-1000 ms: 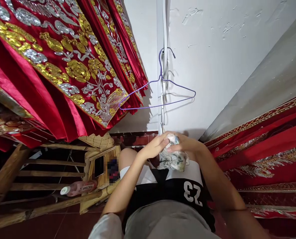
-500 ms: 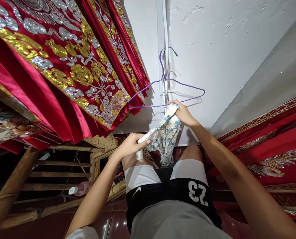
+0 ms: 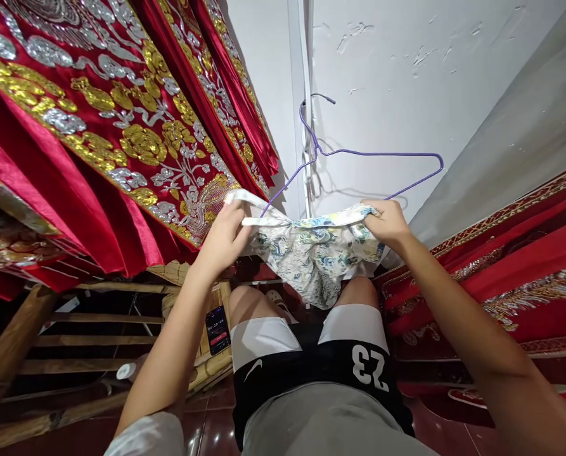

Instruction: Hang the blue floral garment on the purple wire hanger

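Observation:
I hold a small white floral garment [image 3: 314,253] stretched out between both hands, just below a purple wire hanger [image 3: 359,155] that hangs on the white wall. My left hand [image 3: 223,234] pinches the garment's left end, fingers closed. My right hand [image 3: 387,223] grips its right end, close to the hanger's lower wire. The cloth sags in the middle above my knees.
Red drapes with gold and silver embroidery [image 3: 121,126] hang at the left, and more red embroidered cloth [image 3: 501,278] lies at the right. A bamboo frame [image 3: 97,342] holds a phone [image 3: 217,329] and a bottle [image 3: 128,369] at lower left. The floor is dark red tile.
The garment went from bunched at my lap to lifted and pulled wide between both hands. The hanger has swung to the right and tilted.

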Demonstrator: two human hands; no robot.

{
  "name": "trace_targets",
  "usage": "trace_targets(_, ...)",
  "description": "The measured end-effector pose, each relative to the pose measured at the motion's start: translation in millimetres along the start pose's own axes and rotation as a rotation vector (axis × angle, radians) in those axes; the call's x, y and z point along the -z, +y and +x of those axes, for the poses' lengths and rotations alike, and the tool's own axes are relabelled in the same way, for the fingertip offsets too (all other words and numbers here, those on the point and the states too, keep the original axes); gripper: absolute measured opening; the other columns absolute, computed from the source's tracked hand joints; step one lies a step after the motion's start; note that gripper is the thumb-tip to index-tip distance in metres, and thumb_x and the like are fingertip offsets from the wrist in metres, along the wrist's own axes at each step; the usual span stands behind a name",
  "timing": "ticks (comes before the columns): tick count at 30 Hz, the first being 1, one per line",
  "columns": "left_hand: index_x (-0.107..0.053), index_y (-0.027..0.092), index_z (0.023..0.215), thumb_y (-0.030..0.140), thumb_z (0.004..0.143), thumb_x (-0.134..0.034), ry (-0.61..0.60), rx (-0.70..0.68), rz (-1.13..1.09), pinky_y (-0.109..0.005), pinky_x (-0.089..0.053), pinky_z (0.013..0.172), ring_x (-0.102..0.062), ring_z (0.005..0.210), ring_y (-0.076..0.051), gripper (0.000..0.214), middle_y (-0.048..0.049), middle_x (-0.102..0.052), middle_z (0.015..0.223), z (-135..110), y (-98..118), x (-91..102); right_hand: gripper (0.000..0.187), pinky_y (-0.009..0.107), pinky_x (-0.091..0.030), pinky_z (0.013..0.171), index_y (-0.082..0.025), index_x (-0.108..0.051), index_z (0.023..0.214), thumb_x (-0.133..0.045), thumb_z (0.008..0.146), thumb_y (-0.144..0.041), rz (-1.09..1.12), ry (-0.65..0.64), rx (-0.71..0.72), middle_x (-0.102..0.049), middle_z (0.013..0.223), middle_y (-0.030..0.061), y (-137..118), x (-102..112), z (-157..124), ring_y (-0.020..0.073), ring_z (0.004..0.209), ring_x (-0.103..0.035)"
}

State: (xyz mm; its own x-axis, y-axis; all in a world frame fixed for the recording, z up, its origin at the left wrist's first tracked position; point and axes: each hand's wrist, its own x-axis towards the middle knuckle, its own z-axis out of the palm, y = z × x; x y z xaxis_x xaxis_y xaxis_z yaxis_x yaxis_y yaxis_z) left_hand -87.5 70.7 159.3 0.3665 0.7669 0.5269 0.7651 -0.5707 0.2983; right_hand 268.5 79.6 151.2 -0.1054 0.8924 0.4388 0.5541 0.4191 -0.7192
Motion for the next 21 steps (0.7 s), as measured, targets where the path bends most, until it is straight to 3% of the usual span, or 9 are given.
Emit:
trace_targets(4, -0.058, 0.019, 0.094, 0.028, 0.094, -0.050, 0.110, 0.012, -0.293, -0.040, -0.051, 0.097, -0.064, 0.103, -0.024, 0.012, -0.0091, -0.067, 0.113, 24.4, 14.0, -5.6, 0.012, 0.027, -0.025, 0.056, -0.020, -0.045, 0.062, -0.048, 0.072, -0.025, 0.131, -0.149, -0.021, -0.042, 0.060, -0.0027, -9.4, -8.8, -7.9, 0.0118, 0.061, -0.037)
trace_targets(7, -0.062, 0.019, 0.119, 0.024, 0.091, -0.054, 0.183, 0.045, -0.362, -0.037, -0.051, 0.095, -0.065, 0.103, -0.021, 0.030, -0.0078, -0.070, 0.116, 38.5, 13.0, -16.5, 0.010, 0.027, -0.032, 0.058, -0.019, -0.058, 0.072, -0.048, 0.073, -0.022, 0.162, -0.215, -0.028, -0.054, 0.069, -0.0007, -11.6, -14.0, -14.4, 0.0138, 0.065, -0.045)
trace_targets(8, -0.064, 0.019, 0.121, 0.025, 0.091, -0.055, 0.190, 0.056, -0.376, -0.036, -0.051, 0.094, -0.066, 0.103, -0.021, 0.032, -0.0078, -0.071, 0.115, 41.9, 10.1, -19.0, 0.020, 0.027, -0.036, 0.060, -0.019, -0.065, 0.084, -0.049, 0.072, -0.020, 0.142, -0.197, -0.025, -0.060, 0.076, 0.0008, -9.9, -12.8, -15.8, 0.0153, 0.068, -0.050)
trace_targets(9, -0.067, 0.018, 0.119, 0.027, 0.091, -0.056, 0.189, 0.070, -0.399, -0.036, -0.052, 0.093, -0.066, 0.102, -0.022, 0.031, -0.0078, -0.073, 0.113, 44.4, 6.6, -20.6, 0.037, 0.029, -0.040, 0.062, -0.020, -0.069, 0.103, -0.051, 0.071, -0.019, 0.114, -0.148, -0.024, -0.066, 0.084, 0.0023, -6.8, -9.8, -16.5, 0.0170, 0.071, -0.054)
trace_targets(11, -0.073, 0.018, 0.109, 0.032, 0.090, -0.058, 0.188, 0.109, -0.467, -0.034, -0.053, 0.087, -0.067, 0.095, -0.021, 0.028, -0.0070, -0.075, 0.105, 47.2, -0.2, -21.5, 0.072, 0.032, -0.046, 0.065, -0.023, -0.055, 0.142, -0.056, 0.070, -0.017, 0.056, 0.046, -0.036, -0.071, 0.098, 0.0056, 3.5, 0.8, -15.2, 0.0194, 0.073, -0.058)
trace_targets(14, -0.076, 0.017, 0.096, 0.037, 0.087, -0.063, 0.212, 0.172, -0.539, -0.032, -0.053, 0.073, -0.066, 0.081, -0.019, 0.025, -0.0045, -0.074, 0.088, 48.2, -2.8, -18.9, 0.097, 0.036, -0.049, 0.067, -0.019, -0.030, 0.161, -0.067, 0.071, -0.022, -0.030, 0.293, -0.074, -0.071, 0.097, 0.0084, 21.6, 24.5, -6.1, 0.0200, 0.069, -0.058)
trace_targets(17, -0.072, 0.019, 0.081, 0.035, 0.086, -0.063, 0.218, 0.193, -0.486, -0.032, -0.049, 0.065, -0.060, 0.070, -0.018, 0.019, -0.0019, -0.065, 0.072, 50.3, 2.1, -12.1, 0.085, 0.037, -0.047, 0.066, -0.014, -0.052, 0.149, -0.076, 0.069, -0.026, -0.096, 0.285, -0.104, -0.068, 0.081, 0.0054, 28.7, 50.1, 8.2, 0.0203, 0.068, -0.058)
trace_targets(19, -0.068, 0.020, 0.075, 0.033, 0.086, -0.063, 0.274, 0.171, -0.371, -0.035, -0.049, 0.068, -0.060, 0.075, -0.018, 0.018, -0.0022, -0.062, 0.072, 53.9, 2.1, -5.2, 0.050, 0.033, -0.044, 0.062, -0.014, -0.074, 0.116, -0.079, 0.068, -0.027, -0.085, 0.246, -0.119, -0.064, 0.071, 0.0030, 23.2, 64.9, 17.1, 0.0195, 0.067, -0.057)
trace_targets(21, -0.067, 0.020, 0.077, 0.034, 0.087, -0.065, 0.357, 0.139, -0.250, -0.039, -0.050, 0.077, -0.061, 0.093, -0.021, 0.017, -0.0047, -0.063, 0.084, 58.7, -4.2, 1.0, 0.020, 0.030, -0.040, 0.058, -0.016, -0.075, 0.079, -0.082, 0.065, -0.028, 0.006, 0.151, -0.137, -0.060, 0.063, 0.0013, 11.7, 74.6, 23.0, 0.0174, 0.064, -0.056)
